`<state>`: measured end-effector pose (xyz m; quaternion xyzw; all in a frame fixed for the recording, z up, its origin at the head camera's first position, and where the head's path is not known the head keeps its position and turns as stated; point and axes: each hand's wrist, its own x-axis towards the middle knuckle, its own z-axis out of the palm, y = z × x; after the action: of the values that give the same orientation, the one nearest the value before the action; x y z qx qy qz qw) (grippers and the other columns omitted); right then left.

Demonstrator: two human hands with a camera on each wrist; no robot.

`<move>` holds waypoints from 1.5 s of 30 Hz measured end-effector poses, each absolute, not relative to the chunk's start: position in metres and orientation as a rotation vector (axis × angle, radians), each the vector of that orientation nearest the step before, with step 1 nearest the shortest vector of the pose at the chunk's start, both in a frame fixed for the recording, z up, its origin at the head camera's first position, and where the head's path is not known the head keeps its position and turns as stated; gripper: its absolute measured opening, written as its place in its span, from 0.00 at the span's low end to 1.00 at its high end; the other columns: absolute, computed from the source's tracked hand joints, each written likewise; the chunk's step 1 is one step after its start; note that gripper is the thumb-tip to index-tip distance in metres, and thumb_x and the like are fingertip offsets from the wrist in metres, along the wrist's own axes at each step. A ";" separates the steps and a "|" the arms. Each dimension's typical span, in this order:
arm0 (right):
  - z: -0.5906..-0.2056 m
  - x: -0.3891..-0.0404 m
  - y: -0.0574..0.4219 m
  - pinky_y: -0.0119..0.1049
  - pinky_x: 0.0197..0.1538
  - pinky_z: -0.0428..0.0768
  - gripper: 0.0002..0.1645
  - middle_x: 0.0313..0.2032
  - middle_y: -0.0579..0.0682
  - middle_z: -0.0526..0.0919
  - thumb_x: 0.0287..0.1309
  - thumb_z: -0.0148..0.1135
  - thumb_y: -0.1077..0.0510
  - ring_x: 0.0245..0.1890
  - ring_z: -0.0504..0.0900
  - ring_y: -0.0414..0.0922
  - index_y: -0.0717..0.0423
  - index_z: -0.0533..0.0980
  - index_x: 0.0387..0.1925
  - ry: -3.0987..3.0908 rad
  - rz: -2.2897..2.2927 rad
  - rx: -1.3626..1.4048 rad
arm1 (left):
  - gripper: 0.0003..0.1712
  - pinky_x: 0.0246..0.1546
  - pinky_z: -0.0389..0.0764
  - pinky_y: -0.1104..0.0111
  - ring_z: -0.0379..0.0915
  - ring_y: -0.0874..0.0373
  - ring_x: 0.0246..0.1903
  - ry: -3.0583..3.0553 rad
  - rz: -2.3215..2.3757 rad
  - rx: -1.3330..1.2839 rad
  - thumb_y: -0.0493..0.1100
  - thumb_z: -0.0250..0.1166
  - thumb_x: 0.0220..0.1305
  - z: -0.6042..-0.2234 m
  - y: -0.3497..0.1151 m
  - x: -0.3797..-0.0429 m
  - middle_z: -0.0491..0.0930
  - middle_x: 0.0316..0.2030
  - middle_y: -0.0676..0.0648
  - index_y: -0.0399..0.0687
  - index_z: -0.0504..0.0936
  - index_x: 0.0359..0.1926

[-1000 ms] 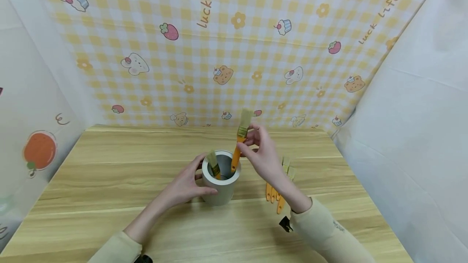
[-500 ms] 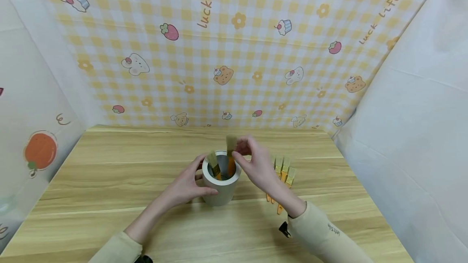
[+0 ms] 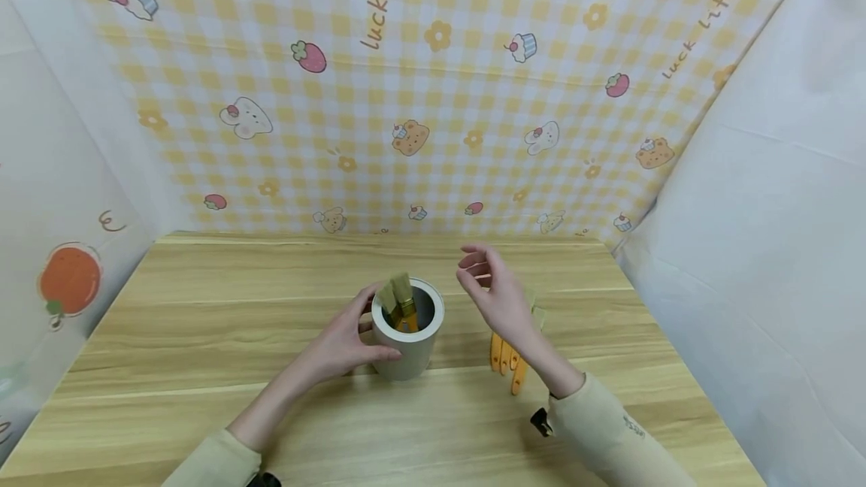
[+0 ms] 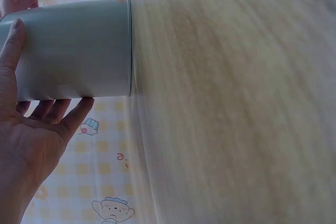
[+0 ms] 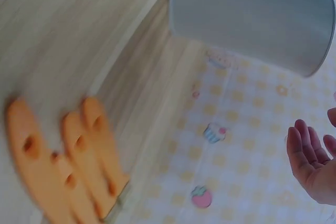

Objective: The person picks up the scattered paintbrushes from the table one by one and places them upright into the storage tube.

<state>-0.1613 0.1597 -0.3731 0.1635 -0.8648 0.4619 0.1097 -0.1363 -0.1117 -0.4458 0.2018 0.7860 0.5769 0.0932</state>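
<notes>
A grey-white cylindrical container (image 3: 406, 358) stands upright on the wooden table. My left hand (image 3: 345, 340) holds it from the left side, thumb on the near wall and fingers behind; in the left wrist view the hand (image 4: 31, 135) curves around the container (image 4: 79, 51). Two paintbrushes (image 3: 404, 293) lean inside it, bristles up at the left of the rim. To the right of the container my right hand (image 3: 501, 295) is raised, fingers loosely bent, holding nothing. Below that hand lie several orange-handled paintbrushes (image 3: 507, 355), their bristles partly hidden by the forearm.
The wooden table (image 3: 223, 307) reaches back to a yellow checked cloth backdrop (image 3: 433, 96). White cloth walls (image 3: 764, 194) stand at both sides. In the right wrist view, the orange handles (image 5: 89, 150) lie close to the camera.
The right hand has lowered a paintbrush into the container and let it go, then drawn back to the right. That brush now leans beside the first one. The left hand stays on the container.
</notes>
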 end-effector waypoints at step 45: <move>-0.449 -0.165 0.210 0.45 0.42 0.87 0.55 0.68 0.69 0.72 0.47 0.74 0.72 0.54 0.81 0.61 0.63 0.60 0.76 -3.012 0.860 0.135 | 0.60 0.67 0.80 0.46 0.70 0.34 0.69 2.330 1.705 0.588 0.48 0.83 0.50 -0.445 -0.113 -0.136 0.66 0.71 0.43 0.64 0.56 0.78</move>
<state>-0.1655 0.2101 -0.4492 0.0431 -0.9607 0.2742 0.0031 -0.1359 -0.1128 -0.4455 0.1987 0.7871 0.5758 0.0973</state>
